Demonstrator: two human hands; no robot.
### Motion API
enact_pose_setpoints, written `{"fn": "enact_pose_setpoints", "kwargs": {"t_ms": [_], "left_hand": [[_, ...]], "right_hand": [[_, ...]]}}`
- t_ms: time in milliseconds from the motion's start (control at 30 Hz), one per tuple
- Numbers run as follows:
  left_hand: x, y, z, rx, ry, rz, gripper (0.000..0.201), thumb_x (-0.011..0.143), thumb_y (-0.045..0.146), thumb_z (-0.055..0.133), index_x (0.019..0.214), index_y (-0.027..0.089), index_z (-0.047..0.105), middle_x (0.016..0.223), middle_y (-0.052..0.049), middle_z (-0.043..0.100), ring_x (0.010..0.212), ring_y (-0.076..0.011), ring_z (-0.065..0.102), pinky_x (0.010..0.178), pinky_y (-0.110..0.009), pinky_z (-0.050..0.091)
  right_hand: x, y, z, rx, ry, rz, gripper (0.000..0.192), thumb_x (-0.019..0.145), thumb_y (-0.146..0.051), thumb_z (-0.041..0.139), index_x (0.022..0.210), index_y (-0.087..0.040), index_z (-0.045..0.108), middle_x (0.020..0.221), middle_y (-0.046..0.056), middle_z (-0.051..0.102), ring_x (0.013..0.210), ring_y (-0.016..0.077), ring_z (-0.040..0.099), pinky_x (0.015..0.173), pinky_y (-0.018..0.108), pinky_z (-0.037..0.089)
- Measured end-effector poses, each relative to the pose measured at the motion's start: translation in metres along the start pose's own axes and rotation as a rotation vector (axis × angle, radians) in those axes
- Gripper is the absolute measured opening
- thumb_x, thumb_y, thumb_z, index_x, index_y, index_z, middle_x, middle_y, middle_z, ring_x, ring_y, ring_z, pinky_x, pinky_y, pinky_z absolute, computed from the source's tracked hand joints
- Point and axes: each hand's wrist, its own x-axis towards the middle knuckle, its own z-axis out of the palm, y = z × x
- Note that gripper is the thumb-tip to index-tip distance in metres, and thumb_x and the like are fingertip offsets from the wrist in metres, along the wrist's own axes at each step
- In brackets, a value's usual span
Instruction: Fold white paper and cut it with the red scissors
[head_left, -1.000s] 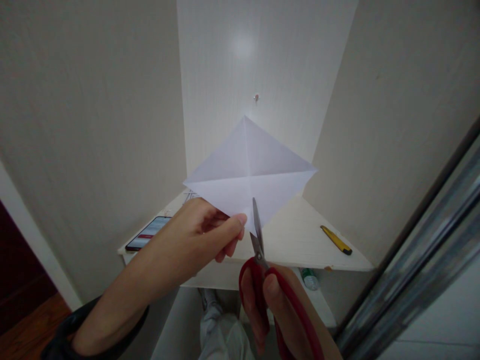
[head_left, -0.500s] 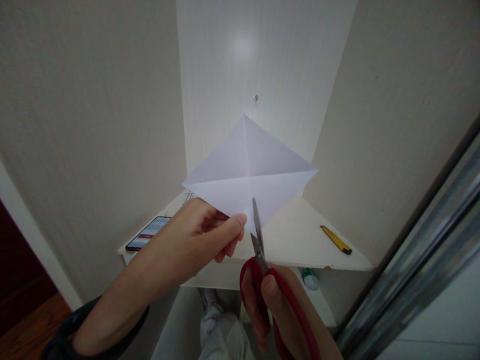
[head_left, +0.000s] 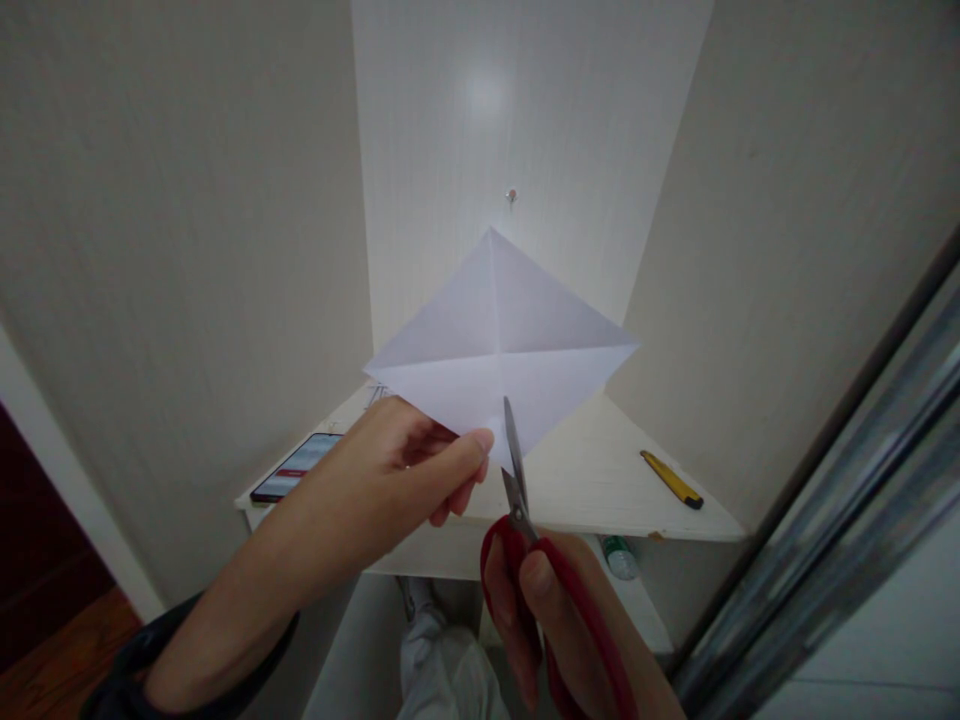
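Note:
My left hand (head_left: pixel 409 465) pinches the lower corner of a white square of paper (head_left: pixel 499 345), held up like a diamond with two crossing creases. My right hand (head_left: pixel 536 625) grips red-handled scissors (head_left: pixel 517 510) from below. The steel blades point upward and sit against the paper's bottom corner, just right of my left thumb and forefinger. The blades look nearly closed along the vertical crease.
A white corner shelf (head_left: pixel 592 490) lies below the paper, between beige walls. A phone (head_left: pixel 294 467) rests at its left edge, a yellow utility knife (head_left: pixel 672 479) at its right. A green-capped bottle (head_left: pixel 619 557) stands on a lower shelf. A metal rail (head_left: pixel 840 510) runs diagonally at right.
Almost nothing differs. The paper has tipped very slightly, and the scissors stay at its bottom corner.

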Motion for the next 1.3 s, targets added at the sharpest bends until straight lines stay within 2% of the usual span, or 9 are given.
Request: {"fn": "enact_pose_setpoints", "kwargs": {"t_ms": [333,467,667,867,1100,1300], "left_hand": [[0.0,0.0,-0.001,0.005,-0.009,-0.008,0.03,0.076,0.033,0.047,0.048,0.02,0.045,0.044,0.006,0.045,0.041,-0.0081,0.043,0.041,-0.019,0.033],[0.0,-0.002,0.0,0.021,-0.006,-0.003,0.03,0.076,0.031,0.047,0.048,0.02,0.044,0.043,0.007,0.044,0.04,-0.0076,0.042,0.04,-0.019,0.032],[0.001,-0.004,0.0,0.096,0.023,-0.017,0.043,0.083,0.041,0.043,0.046,0.019,0.047,0.04,0.006,0.046,0.039,-0.0078,0.044,0.043,-0.021,0.032],[-0.001,0.001,0.0,0.079,0.079,-0.023,0.042,0.08,0.037,0.046,0.042,0.02,0.041,0.039,0.006,0.043,0.038,-0.0077,0.043,0.04,-0.019,0.033],[-0.004,0.005,0.002,0.058,0.096,-0.002,0.04,0.08,0.034,0.047,0.042,0.02,0.04,0.039,0.006,0.045,0.038,-0.0077,0.043,0.04,-0.019,0.033],[-0.002,0.004,0.002,0.066,0.111,0.024,0.041,0.079,0.033,0.049,0.041,0.02,0.039,0.04,0.006,0.043,0.037,-0.0073,0.041,0.039,-0.019,0.032]], "right_hand": [[-0.001,-0.001,0.0,0.003,-0.009,0.029,0.063,0.081,-0.076,0.03,0.054,-0.02,0.041,0.044,-0.002,0.038,0.037,0.0076,0.033,0.036,0.022,0.022],[-0.001,-0.001,0.0,0.017,-0.007,0.041,0.062,0.08,-0.077,0.033,0.059,-0.02,0.044,0.044,-0.003,0.039,0.037,0.0076,0.033,0.036,0.022,0.022],[-0.002,0.001,0.001,0.001,0.021,0.033,0.062,0.08,-0.076,0.032,0.057,-0.02,0.043,0.045,-0.002,0.039,0.038,0.0077,0.033,0.037,0.021,0.023],[-0.001,0.003,0.003,0.067,-0.059,0.026,0.064,0.077,-0.08,0.031,0.067,-0.019,0.046,0.049,-0.002,0.041,0.039,0.0075,0.034,0.037,0.02,0.024],[-0.001,0.006,0.004,0.204,-0.122,-0.038,0.063,0.073,-0.081,0.04,0.074,-0.019,0.045,0.057,-0.002,0.041,0.045,0.0074,0.034,0.041,0.02,0.028],[0.001,-0.002,0.003,0.2,-0.125,-0.039,0.059,0.074,-0.078,0.045,0.075,-0.02,0.045,0.063,-0.001,0.044,0.053,0.0094,0.036,0.047,0.021,0.031]]}}
